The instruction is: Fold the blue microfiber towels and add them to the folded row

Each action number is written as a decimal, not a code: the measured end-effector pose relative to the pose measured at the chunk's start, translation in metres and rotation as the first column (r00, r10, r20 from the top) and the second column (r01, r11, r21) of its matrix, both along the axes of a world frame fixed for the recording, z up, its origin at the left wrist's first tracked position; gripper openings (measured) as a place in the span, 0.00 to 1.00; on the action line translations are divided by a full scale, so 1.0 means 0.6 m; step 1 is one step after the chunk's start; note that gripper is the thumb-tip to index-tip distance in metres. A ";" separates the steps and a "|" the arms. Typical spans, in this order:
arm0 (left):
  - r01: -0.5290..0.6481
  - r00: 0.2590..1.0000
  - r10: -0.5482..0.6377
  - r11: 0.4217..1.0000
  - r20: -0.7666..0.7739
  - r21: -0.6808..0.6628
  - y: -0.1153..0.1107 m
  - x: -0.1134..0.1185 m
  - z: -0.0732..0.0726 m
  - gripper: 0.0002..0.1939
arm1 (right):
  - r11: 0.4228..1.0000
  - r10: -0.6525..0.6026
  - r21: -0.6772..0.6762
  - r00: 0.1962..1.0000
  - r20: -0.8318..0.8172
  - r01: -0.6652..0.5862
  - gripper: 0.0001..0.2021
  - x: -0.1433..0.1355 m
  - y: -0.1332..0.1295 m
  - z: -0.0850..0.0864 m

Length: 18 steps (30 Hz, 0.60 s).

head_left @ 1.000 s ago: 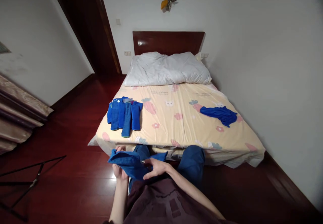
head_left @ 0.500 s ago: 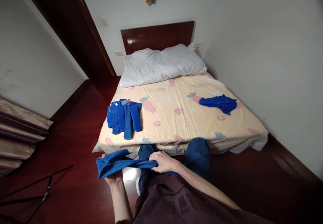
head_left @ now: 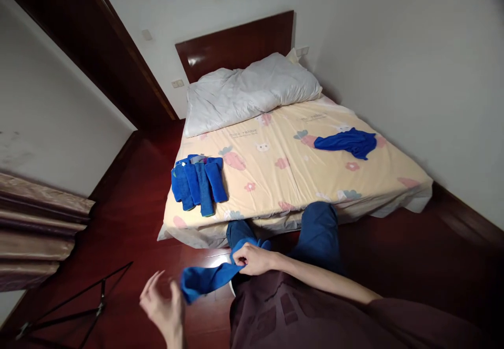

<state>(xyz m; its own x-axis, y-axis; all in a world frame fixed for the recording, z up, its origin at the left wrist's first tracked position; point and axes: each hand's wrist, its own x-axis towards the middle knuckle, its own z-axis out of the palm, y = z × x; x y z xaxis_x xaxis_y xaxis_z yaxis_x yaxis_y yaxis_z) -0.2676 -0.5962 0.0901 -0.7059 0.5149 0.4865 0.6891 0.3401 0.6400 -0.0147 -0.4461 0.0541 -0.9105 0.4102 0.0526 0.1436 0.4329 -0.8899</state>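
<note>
A blue towel-like cloth (head_left: pixel 207 282) stretches across in front of my legs, bunched at its right part. My right hand (head_left: pixel 255 258) is closed around it, with some cloth showing beyond the fist. Just left of the cloth's loose end, my left hand (head_left: pixel 163 302) is open with fingers spread and holds nothing. Several folded blue cloths (head_left: pixel 200 183) lie side by side on the bed's near left corner. A crumpled, darker blue cloth (head_left: pixel 348 143) rests on the right side of the bed.
The bed (head_left: pixel 271 191) has a yellow patterned sheet, and a pale quilt (head_left: pixel 252 91) lies near its dark wooden headboard (head_left: pixel 236 45). On the floor at lower left stands a thin black metal stand (head_left: pixel 100 304). Curtains (head_left: pixel 43 228) hang at the left.
My left hand has let go of the cloth and moved down, fingers spreading. The cloth's left end has dropped and swung right. The view has tilted slightly.
</note>
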 end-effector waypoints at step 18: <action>0.867 0.473 -0.790 0.340 0.389 -0.365 0.093 0.158 -0.019 0.13 | 0.955 -0.275 0.085 0.955 -0.113 0.285 0.13 0.061 0.038 0.057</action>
